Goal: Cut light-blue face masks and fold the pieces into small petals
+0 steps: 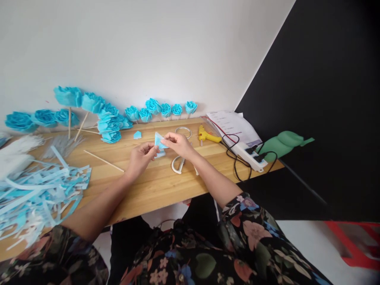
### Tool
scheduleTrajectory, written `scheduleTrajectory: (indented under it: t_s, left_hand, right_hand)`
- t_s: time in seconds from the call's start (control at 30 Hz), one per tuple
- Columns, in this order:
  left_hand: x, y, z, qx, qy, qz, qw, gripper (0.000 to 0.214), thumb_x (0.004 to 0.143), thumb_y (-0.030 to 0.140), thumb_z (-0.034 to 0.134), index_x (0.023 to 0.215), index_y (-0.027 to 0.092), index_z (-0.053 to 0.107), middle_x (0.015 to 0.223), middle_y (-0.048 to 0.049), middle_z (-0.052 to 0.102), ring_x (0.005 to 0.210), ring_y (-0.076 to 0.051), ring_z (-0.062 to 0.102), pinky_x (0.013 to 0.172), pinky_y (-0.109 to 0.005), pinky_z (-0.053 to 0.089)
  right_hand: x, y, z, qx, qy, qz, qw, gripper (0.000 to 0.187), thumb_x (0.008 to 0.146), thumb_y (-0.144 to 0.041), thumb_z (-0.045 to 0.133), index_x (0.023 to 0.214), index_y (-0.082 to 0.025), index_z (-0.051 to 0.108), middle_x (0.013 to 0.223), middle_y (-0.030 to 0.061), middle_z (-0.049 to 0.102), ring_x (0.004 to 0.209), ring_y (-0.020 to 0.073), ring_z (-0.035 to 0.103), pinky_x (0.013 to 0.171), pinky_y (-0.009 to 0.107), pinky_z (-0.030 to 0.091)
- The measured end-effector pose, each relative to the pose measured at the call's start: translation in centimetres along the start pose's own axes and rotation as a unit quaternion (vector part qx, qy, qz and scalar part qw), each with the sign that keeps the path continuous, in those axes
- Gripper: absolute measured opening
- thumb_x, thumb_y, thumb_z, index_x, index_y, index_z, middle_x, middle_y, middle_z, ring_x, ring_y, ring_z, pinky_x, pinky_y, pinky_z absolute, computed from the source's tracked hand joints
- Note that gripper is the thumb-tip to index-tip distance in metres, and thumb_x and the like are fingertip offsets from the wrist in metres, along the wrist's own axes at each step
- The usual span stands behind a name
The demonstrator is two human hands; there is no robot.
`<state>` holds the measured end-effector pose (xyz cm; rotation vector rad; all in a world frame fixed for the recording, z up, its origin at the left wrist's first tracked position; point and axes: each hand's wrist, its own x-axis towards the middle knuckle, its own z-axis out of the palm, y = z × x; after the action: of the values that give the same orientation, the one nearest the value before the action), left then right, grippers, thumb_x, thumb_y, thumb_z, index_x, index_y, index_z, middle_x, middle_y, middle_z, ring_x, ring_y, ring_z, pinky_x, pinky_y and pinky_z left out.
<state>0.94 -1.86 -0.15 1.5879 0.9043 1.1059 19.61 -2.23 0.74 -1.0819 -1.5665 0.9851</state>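
Observation:
Both hands meet over the middle of the wooden table (154, 190). My left hand (141, 156) and my right hand (178, 143) each pinch a small blue paper piece (159, 141) between fingertips, holding it just above the tabletop. White-handled scissors (179, 163) lie directly under my right wrist. A small blue paper scrap (137, 135) lies a little beyond my left hand, and a thin wooden stick (103, 161) rests to its left.
Blue paper roses (109, 126) on sticks lie along the wall, smaller ones (162, 109) behind the hands. A heap of blue and white paper strips (35, 194) fills the left. A yellow glue gun (208, 135), power strip (249, 155), cables and papers (231, 122) sit right.

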Motion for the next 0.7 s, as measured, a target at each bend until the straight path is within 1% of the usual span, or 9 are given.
scheduleTrajectory:
  t_s: [0.07, 0.17, 0.27, 0.33, 0.4, 0.47, 0.57, 0.7]
  left_hand:
    - [0.01, 0.13, -0.08, 0.014, -0.002, -0.003, 1.000, 0.031, 0.079, 0.047, 0.070, 0.071, 0.016, 0.071, 0.061, -0.0016, 0.065, 0.049, -0.009, 0.052, 0.049, -0.021, 0.043]
    - [0.07, 0.18, -0.22, 0.019, 0.010, -0.005, 1.000, 0.032, 0.080, 0.046, 0.069, 0.067, 0.016, 0.071, 0.056, -0.0010, 0.062, 0.047, -0.009, 0.051, 0.047, -0.021, 0.040]
    - [0.14, 0.15, -0.32, 0.006, 0.031, -0.011, 0.999, 0.031, 0.080, 0.044, 0.069, 0.067, 0.016, 0.071, 0.057, -0.0013, 0.063, 0.046, -0.009, 0.051, 0.048, -0.021, 0.041]
    - [0.16, 0.14, -0.34, 0.003, 0.036, -0.014, 0.999, 0.030, 0.080, 0.043, 0.069, 0.067, 0.016, 0.071, 0.057, -0.0014, 0.063, 0.046, -0.009, 0.051, 0.048, -0.022, 0.041]
    - [0.14, 0.15, -0.32, 0.004, 0.035, -0.014, 0.999, 0.030, 0.081, 0.043, 0.068, 0.067, 0.016, 0.071, 0.057, -0.0016, 0.063, 0.047, -0.009, 0.052, 0.048, -0.022, 0.042]
    - [0.08, 0.18, -0.28, 0.007, 0.031, -0.013, 0.999, 0.031, 0.081, 0.043, 0.068, 0.067, 0.016, 0.071, 0.058, -0.0017, 0.063, 0.047, -0.010, 0.052, 0.049, -0.022, 0.042]
    - [-0.03, 0.29, -0.22, 0.007, 0.024, -0.012, 1.000, 0.031, 0.080, 0.045, 0.069, 0.068, 0.017, 0.073, 0.058, -0.0018, 0.063, 0.048, -0.010, 0.052, 0.049, -0.022, 0.043]
    - [-0.11, 0.37, -0.24, 0.002, 0.020, -0.015, 1.000, 0.032, 0.079, 0.047, 0.070, 0.069, 0.017, 0.075, 0.058, -0.0021, 0.063, 0.048, -0.010, 0.052, 0.049, -0.023, 0.044]
  right_hand:
    - [-0.05, -0.12, 0.04, -0.006, 0.002, -0.001, 1.000, 0.036, 0.079, -0.053, 0.070, 0.083, -0.017, 0.065, 0.076, -0.0008, 0.065, 0.070, 0.0117, 0.058, 0.068, 0.024, 0.046]
    - [-0.09, -0.38, 0.02, 0.007, 0.002, -0.009, 1.000, 0.037, 0.081, -0.054, 0.068, 0.083, -0.017, 0.065, 0.075, -0.0011, 0.064, 0.071, 0.0114, 0.059, 0.068, 0.023, 0.047]
    - [-0.09, -0.49, -0.13, 0.050, -0.011, -0.007, 0.999, 0.039, 0.084, -0.056, 0.065, 0.088, -0.017, 0.067, 0.082, 0.0000, 0.067, 0.077, 0.0126, 0.063, 0.072, 0.024, 0.051]
    - [-0.10, -0.41, -0.24, 0.068, -0.024, 0.006, 0.997, 0.039, 0.082, -0.056, 0.067, 0.094, -0.019, 0.068, 0.086, 0.0007, 0.070, 0.081, 0.0140, 0.066, 0.076, 0.026, 0.054]
    - [-0.12, -0.26, -0.33, 0.055, -0.035, 0.011, 0.998, 0.038, 0.081, -0.054, 0.070, 0.095, -0.019, 0.068, 0.085, 0.0008, 0.071, 0.081, 0.0147, 0.068, 0.078, 0.027, 0.055]
    - [-0.13, -0.10, -0.37, 0.016, -0.036, 0.008, 0.999, 0.035, 0.081, -0.052, 0.071, 0.092, -0.018, 0.068, 0.081, 0.0008, 0.072, 0.079, 0.0144, 0.068, 0.078, 0.027, 0.053]
    - [-0.13, 0.02, -0.36, -0.023, -0.018, 0.004, 1.000, 0.035, 0.082, -0.051, 0.070, 0.084, -0.017, 0.068, 0.077, 0.0013, 0.072, 0.076, 0.0142, 0.067, 0.073, 0.025, 0.051]
    - [-0.12, -0.07, -0.38, -0.038, -0.002, 0.004, 0.999, 0.035, 0.083, -0.052, 0.068, 0.083, -0.017, 0.068, 0.076, 0.0018, 0.072, 0.075, 0.0143, 0.067, 0.072, 0.025, 0.049]
